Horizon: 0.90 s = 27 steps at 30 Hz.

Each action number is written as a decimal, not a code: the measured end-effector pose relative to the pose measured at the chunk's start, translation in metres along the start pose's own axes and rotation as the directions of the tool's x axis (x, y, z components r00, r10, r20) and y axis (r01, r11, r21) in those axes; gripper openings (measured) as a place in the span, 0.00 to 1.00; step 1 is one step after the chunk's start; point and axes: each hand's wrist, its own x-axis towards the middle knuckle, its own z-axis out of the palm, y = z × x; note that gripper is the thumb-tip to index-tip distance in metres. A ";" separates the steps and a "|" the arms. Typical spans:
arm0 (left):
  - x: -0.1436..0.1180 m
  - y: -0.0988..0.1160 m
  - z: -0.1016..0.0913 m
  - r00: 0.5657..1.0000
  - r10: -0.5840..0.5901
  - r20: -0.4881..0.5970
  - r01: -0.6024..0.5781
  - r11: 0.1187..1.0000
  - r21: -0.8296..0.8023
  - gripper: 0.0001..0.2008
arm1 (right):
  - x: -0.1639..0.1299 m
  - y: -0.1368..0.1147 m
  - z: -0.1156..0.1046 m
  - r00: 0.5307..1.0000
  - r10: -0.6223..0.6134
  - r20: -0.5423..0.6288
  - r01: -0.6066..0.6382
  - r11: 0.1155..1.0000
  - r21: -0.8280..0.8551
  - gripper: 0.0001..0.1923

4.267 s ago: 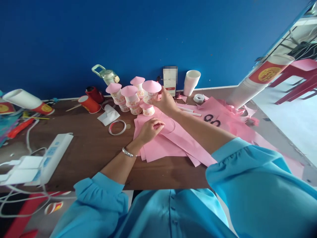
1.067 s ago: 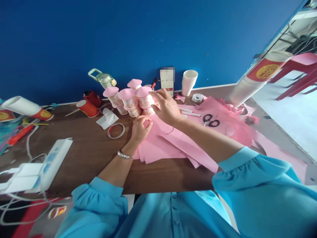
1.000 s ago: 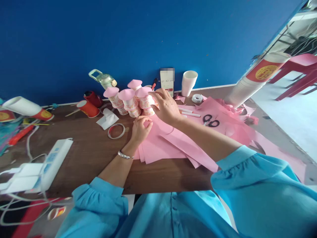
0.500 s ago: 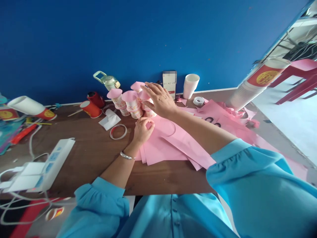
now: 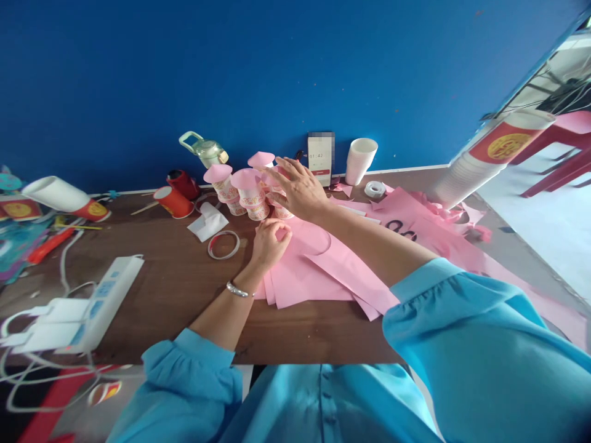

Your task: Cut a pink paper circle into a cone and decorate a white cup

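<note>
Pink cone-roofed, floral-printed paper-cup towers point(image 5: 255, 197) stand clustered near the blue wall point(image 5: 231, 74); the right hand point(image 5: 301, 192), wide open, overlaps them, contact unclear; the left hand point(image 5: 270, 243) curls above flat pink paper sheets point(image 5: 305, 280), any hold hidden.

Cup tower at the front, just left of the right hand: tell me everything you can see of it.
The cup tower stands upright on the brown table, topped by a shallow pink cone that looks like paper. Below it are two white, seemingly paper cups with reddish printed patterns, one above the other, with pink showing where they meet. Similar towers crowd it; whether they touch is unclear. The right hand is close on its right; I cannot tell whether a fingertip touches it.
</note>
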 end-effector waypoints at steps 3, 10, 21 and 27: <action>0.000 0.000 0.000 1.000 -0.008 0.001 0.008 1.000 0.006 0.03 | -0.003 -0.001 0.003 1.000 0.025 -0.010 -0.025 1.000 0.000 0.30; 0.000 -0.003 0.002 1.000 -0.014 0.008 0.014 1.000 0.017 0.03 | -0.009 -0.004 0.011 0.998 0.061 -0.025 -0.060 0.998 0.015 0.31; 0.000 -0.001 0.001 1.000 -0.023 0.005 0.023 1.000 0.020 0.03 | -0.022 -0.003 0.008 0.980 0.113 -0.162 -0.093 0.988 0.125 0.34; 0.000 -0.003 0.003 1.000 -0.027 0.000 0.027 0.999 0.022 0.03 | -0.047 0.008 0.012 0.958 0.194 -0.213 -0.149 0.966 0.212 0.35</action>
